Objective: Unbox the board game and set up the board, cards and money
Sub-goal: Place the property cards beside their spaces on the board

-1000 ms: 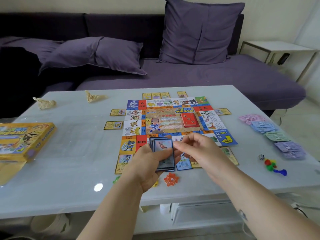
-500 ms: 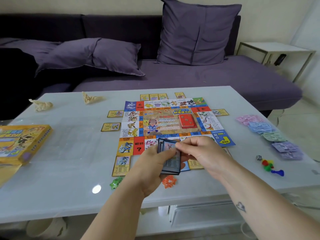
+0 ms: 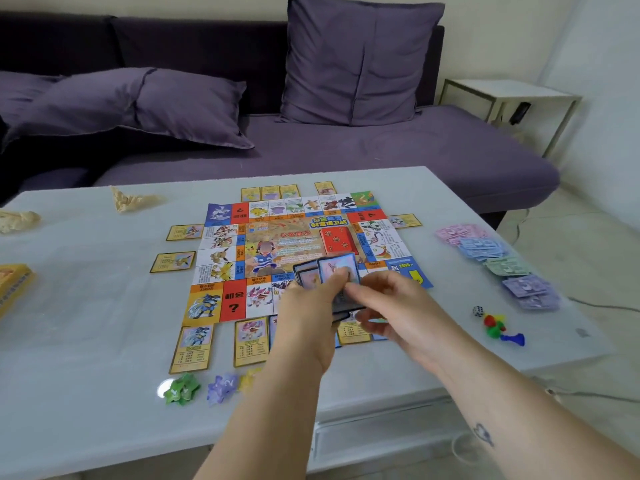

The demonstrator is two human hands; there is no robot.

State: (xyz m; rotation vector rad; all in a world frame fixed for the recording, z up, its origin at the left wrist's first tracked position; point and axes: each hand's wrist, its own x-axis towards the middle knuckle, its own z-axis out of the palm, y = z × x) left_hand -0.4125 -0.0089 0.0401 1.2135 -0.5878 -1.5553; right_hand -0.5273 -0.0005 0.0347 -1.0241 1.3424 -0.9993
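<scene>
**Board's down, blue deck in hand**

The board (image 3: pixel 225 258) lies flat mid-table with a red card pile (image 3: pixel 337 241) on its centre and money (image 3: pixel 505 266) stacked at 3 o'clock. The left hand (image 3: pixel 304 323) grips the blue card deck (image 3: pixel 308 277) over the board's 5 o'clock corner, and the right hand (image 3: pixel 398 313) pinches the top card (image 3: pixel 336 268). Count the property cards (image 3: pixel 270 192): four at 12, two at 9, one at 3. Three star tokens (image 3: pixel 181 393) sit at 7, plus one die (image 3: pixel 478 311). Only this deck looks left to place.
</scene>
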